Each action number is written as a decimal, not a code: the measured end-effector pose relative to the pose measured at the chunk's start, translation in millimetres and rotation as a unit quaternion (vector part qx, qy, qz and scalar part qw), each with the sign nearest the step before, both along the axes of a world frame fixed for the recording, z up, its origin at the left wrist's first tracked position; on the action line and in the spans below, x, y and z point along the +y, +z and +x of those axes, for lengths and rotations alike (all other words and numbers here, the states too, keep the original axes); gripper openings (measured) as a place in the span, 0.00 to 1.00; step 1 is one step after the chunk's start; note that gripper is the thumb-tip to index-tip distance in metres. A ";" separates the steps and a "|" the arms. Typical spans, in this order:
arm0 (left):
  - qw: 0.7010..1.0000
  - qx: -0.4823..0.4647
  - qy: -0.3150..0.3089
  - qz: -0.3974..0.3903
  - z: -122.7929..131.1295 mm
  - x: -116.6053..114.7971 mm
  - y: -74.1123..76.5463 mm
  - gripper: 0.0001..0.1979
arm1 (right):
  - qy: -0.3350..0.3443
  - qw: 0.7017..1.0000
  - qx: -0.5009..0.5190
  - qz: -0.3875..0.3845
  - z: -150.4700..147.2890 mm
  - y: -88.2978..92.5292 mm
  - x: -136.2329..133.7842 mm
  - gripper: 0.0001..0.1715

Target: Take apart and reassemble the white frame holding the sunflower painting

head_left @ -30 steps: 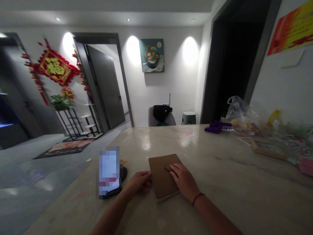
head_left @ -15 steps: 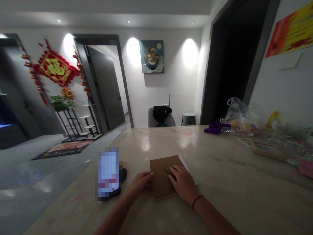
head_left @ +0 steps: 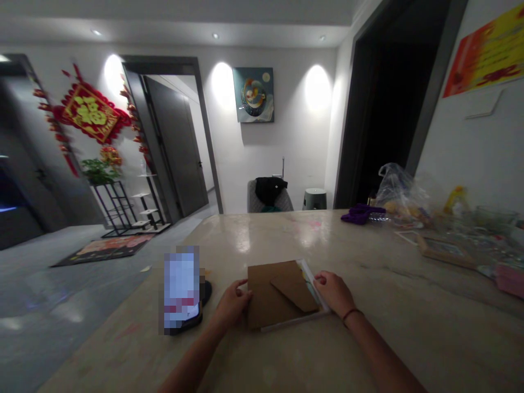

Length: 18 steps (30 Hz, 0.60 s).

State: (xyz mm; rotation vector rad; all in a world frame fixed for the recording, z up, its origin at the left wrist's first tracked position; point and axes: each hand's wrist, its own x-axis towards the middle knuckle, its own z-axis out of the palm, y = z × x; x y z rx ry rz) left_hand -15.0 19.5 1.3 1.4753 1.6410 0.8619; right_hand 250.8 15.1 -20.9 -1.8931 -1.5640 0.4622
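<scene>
A brown cardboard backing board point(head_left: 270, 305) with a pointed flap point(head_left: 295, 292) lies on the table in front of me. It sits over a white frame point(head_left: 325, 305), whose rim shows along the right and lower edges. A strip of coloured picture point(head_left: 306, 278) peeks out between board and rim. My left hand point(head_left: 234, 303) has its fingers curled on the board's left edge. At the frame's right edge, my right hand point(head_left: 333, 292) is closed, thumb and fingers pinching the white rim. The fingertips under both edges are hidden.
A phone point(head_left: 182, 292) with a blurred screen leans on a dark stand to the left. A purple cloth item point(head_left: 362, 214), a plastic bag point(head_left: 399, 191), a wooden frame point(head_left: 444, 251) and a pink item point(head_left: 510, 281) sit at the right. A chair point(head_left: 254, 199) stands beyond the table point(head_left: 380, 333).
My right hand has moved off the board's top, rightward to the frame's edge. The flap now shows fully, and the board sits slightly left, uncovering a picture strip. My left hand has shifted slightly left.
</scene>
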 end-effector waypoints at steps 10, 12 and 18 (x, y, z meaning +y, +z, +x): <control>0.985 0.162 -0.003 0.055 -9.2 1.3 -2.1 0.18 | -0.032 0.999 -0.042 0.011 10.1 -5.7 4.8 0.16; 0.984 0.172 0.003 0.052 -10.4 1.7 -0.2 0.19 | -0.041 0.998 -0.041 0.013 14.9 -7.5 5.8 0.16; 0.965 0.240 0.051 0.096 -22.4 0.7 5.1 0.20 | -0.054 0.997 -0.056 0.018 19.8 -8.7 4.9 0.16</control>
